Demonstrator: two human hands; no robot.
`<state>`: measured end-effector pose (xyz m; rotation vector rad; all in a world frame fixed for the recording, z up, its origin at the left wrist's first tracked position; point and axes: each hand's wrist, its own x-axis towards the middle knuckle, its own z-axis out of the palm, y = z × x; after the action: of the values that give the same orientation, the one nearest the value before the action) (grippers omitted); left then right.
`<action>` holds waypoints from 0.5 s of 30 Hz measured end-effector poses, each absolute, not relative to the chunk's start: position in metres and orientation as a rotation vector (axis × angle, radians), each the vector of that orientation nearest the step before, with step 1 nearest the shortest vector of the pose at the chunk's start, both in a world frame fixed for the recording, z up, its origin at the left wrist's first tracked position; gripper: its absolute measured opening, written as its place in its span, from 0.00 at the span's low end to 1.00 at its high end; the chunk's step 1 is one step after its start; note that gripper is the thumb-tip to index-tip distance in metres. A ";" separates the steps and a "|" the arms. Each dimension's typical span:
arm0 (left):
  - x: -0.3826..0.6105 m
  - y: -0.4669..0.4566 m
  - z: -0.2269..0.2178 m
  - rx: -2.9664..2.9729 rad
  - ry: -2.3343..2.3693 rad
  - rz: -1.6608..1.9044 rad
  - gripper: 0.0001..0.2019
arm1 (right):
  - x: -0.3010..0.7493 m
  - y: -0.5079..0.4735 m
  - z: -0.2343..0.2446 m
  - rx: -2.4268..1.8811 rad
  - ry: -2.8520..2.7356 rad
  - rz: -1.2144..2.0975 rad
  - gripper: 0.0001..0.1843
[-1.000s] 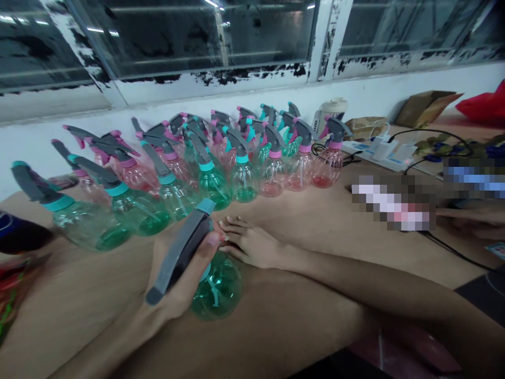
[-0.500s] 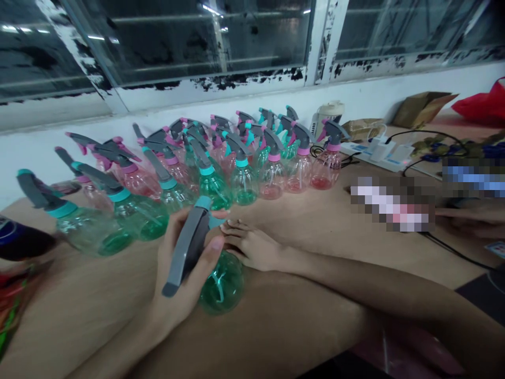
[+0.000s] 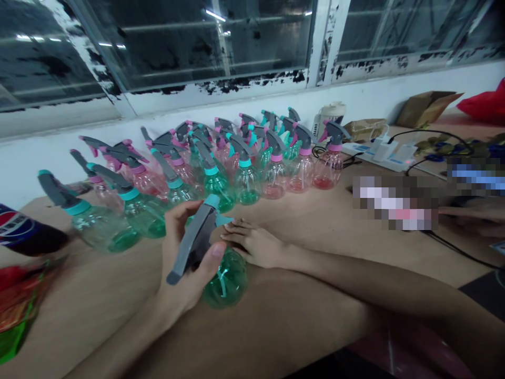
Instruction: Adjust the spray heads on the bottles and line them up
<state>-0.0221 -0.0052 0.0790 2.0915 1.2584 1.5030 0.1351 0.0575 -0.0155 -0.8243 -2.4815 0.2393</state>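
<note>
A round green spray bottle [image 3: 229, 284] with a grey spray head and turquoise collar parts stands tilted before me on the table. My left hand [image 3: 183, 292] is closed round its grey head, thumb on the near side and fingers behind. From the right, my right hand [image 3: 258, 245] lies against the upper part of the bottle, fingers bent over it just below the turquoise trigger. The fingertips of both hands are partly hidden by the bottle. Beyond it stand several more spray bottles [image 3: 249, 184], green with turquoise collars and pink with pink ones.
Left lie a dark cola bottle [image 3: 29, 231] and a red and green packet [image 3: 18, 300]. Behind on the right are a power strip [image 3: 379, 156] with chargers, a cup [image 3: 331, 116] and a cardboard box [image 3: 428, 108]. Another person's hand [image 3: 473, 216] is at far right beside a blurred-out device.
The view has shifted slightly, so the things at left sit further right and more of the cola bottle shows. Both hands keep their places on the spray bottle.
</note>
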 end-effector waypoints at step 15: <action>-0.073 -0.043 0.077 2.320 1.678 1.082 0.15 | 0.135 0.050 -0.008 -0.868 -2.480 0.186 0.24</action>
<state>-0.0734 -0.0434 0.0773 2.3204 1.6785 1.0818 0.1352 0.0504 -0.0080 -0.8685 -2.4797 0.1864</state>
